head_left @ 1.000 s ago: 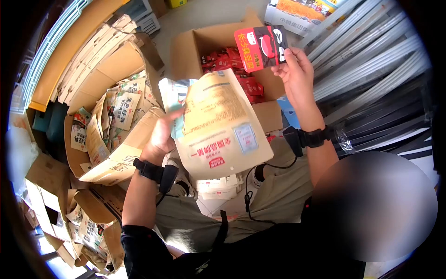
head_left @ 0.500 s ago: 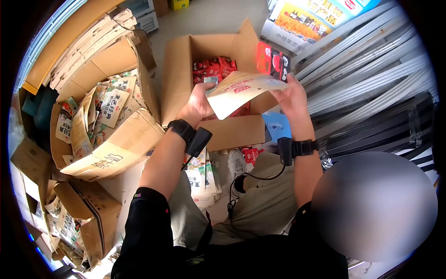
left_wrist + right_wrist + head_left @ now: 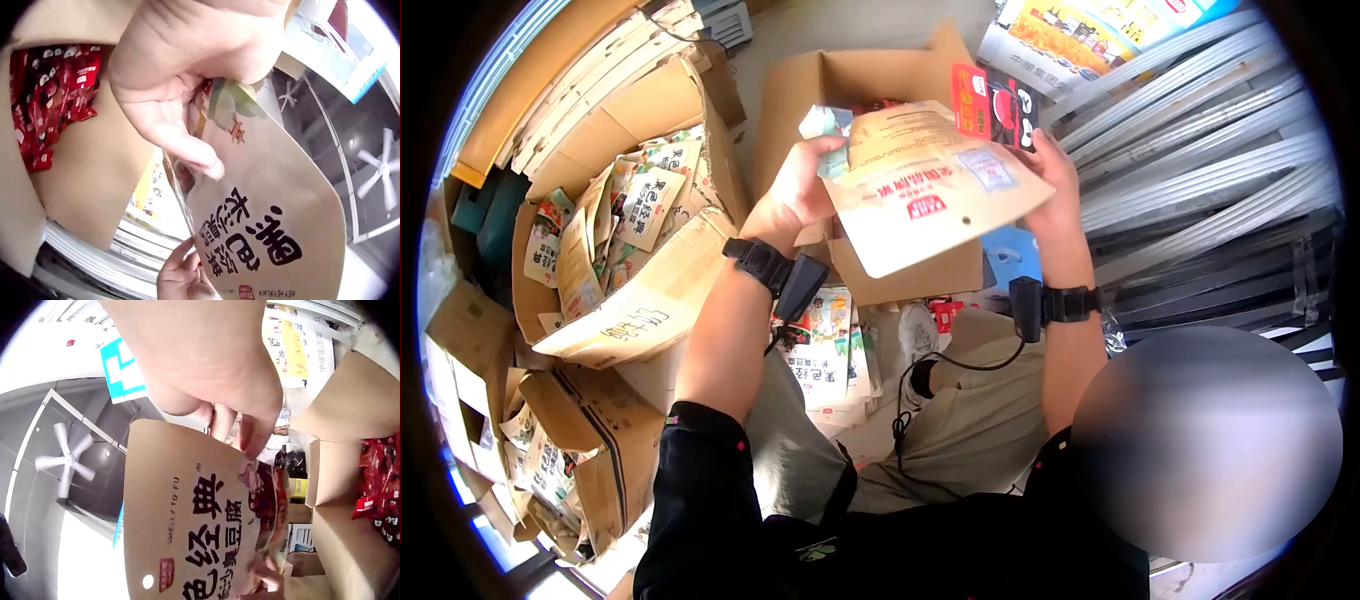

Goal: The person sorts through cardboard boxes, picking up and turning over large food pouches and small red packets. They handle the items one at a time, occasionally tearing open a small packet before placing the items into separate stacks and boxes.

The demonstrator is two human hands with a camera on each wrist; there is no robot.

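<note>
A large tan printed bag (image 3: 920, 205) is held between both hands above an open carton. My left hand (image 3: 800, 182) pinches the bag's left end beside a pale green part, thumb and fingers around it; in the left wrist view that hand (image 3: 187, 81) grips the bag (image 3: 275, 212) by its edge. At the bag's right end, my right hand (image 3: 1052, 190) holds a red and black packet (image 3: 995, 108) that rises behind the bag. The right wrist view has the right hand's (image 3: 206, 362) fingers curled over the bag's edge (image 3: 162, 500).
The open carton (image 3: 910, 280) contains red packets (image 3: 53, 100). Left of it stands a carton (image 3: 615, 310) full of tan bags, with another carton (image 3: 615, 440) below. Stacked bags (image 3: 825, 365) lie by the legs. Metal strips (image 3: 1180, 130) line the right side.
The right hand, apart from the bag a second ago, has come to its right end with the red packet. Since half a second ago, the bag has tilted to show more of its printed face.
</note>
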